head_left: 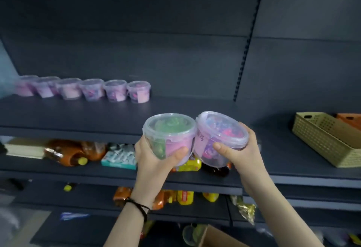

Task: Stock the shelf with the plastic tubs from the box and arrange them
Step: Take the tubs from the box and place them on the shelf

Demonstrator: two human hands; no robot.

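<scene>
Two clear lidded plastic tubs sit side by side at the centre of the frame, lifted in front of the shelf edge and touching at the rims. The green-filled tub [169, 135] is held by the left hand [154, 159], thumb across its pink label. The tub of pink and blue pieces [220, 135] is held by the right hand [242, 149], whose fingers [249, 129] wrap round its far side. Both are tilted a little toward the camera.

On the dark shelf [97, 114] behind them, a row of six similar tubs [84, 88] runs along the back from the upper left and stops near the middle. A corner of the cardboard box [214, 237] shows at the bottom edge, and a woven basket [322, 139] stands at the right.

The step in hand looks like carrying a pair up for placing. The next move likely calls for reaching to the back and setting each tub upright just beside the end of the row, labels forward.
</scene>
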